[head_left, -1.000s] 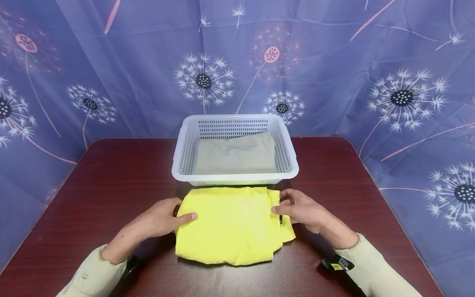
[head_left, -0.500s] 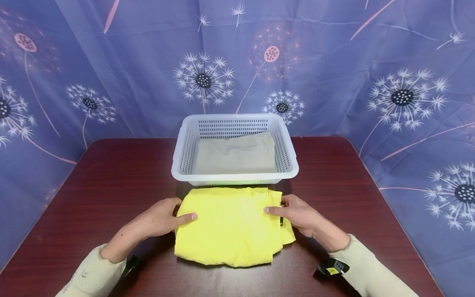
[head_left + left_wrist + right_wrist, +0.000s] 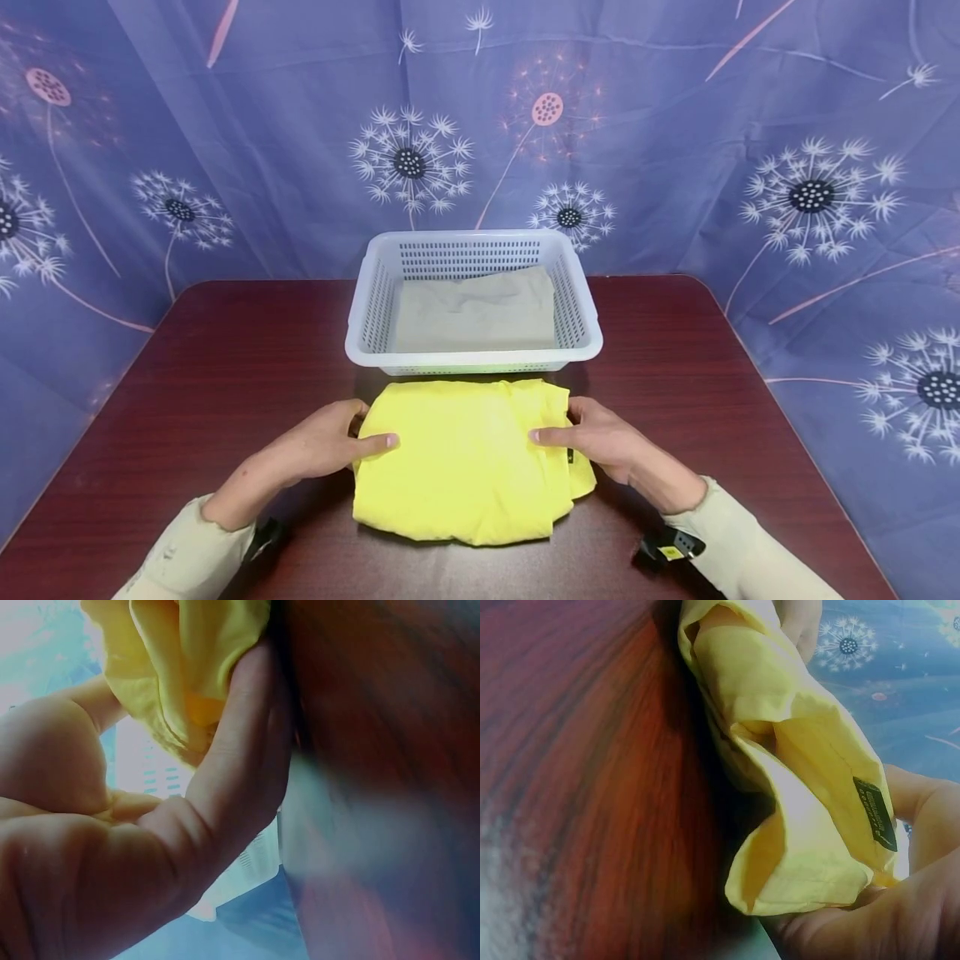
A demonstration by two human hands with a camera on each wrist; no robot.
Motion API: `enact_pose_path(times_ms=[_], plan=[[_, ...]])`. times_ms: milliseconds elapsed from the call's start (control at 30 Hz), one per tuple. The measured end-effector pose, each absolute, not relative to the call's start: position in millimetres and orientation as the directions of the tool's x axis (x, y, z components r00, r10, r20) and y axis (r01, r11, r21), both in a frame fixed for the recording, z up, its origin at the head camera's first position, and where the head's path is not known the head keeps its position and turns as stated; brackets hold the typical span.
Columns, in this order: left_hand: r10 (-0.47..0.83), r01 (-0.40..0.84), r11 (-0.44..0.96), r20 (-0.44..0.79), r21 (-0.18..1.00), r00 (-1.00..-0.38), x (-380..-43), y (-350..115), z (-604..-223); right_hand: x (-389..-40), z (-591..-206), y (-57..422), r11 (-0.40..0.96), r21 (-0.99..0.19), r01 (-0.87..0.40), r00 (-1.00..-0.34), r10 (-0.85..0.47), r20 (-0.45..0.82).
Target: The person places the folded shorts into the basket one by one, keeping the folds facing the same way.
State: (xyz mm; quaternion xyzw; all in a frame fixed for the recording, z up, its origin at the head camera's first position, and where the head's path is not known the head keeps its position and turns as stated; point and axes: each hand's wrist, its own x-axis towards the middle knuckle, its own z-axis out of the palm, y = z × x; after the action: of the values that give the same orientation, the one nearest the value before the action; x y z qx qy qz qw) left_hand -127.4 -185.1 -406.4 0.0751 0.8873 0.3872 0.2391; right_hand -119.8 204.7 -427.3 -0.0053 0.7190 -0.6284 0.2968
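A folded yellow garment (image 3: 457, 467) lies on the table in front of the basket. My left hand (image 3: 318, 442) grips its left edge, thumb on top; in the left wrist view the fingers (image 3: 244, 742) reach beneath the cloth. My right hand (image 3: 607, 437) holds the right edge, its thumb also on top and its other fingers partly hidden. In the right wrist view the garment (image 3: 757, 675) shows open layered folds and a black label (image 3: 875, 814) near the right hand (image 3: 900, 900).
A white perforated basket (image 3: 474, 358) stands just behind the garment, with a folded grey-beige cloth (image 3: 480, 317) inside. The dark red table (image 3: 247, 350) ends at a blue dandelion-print curtain (image 3: 300, 125).
My right hand has moved slightly left, its thumb farther over the garment. The garment's right end has shifted a little and its near edge sits slightly lower. My left hand has barely moved.
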Motion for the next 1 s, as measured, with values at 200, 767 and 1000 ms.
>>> enact_pose_path(times_ms=[200,767,1000], plan=[[0.366,-0.186,0.537,-0.425,0.823,-0.828,-130.0,-186.6,-409.3,-117.4,-424.1,204.8,0.186,-0.907,0.378,-0.821,-0.387,-0.421],[0.439,-0.256,0.431,-0.449,0.865,-0.778,-135.5,-188.2,-416.9,-116.6,-430.2,202.4,0.102,-0.909,0.405,-0.825,-0.387,-0.411],[0.466,-0.261,0.408,-0.445,0.875,-0.764,-134.7,-188.8,-417.0,-115.7,-427.9,200.8,0.104,-0.906,0.411,-0.828,-0.374,-0.418]])
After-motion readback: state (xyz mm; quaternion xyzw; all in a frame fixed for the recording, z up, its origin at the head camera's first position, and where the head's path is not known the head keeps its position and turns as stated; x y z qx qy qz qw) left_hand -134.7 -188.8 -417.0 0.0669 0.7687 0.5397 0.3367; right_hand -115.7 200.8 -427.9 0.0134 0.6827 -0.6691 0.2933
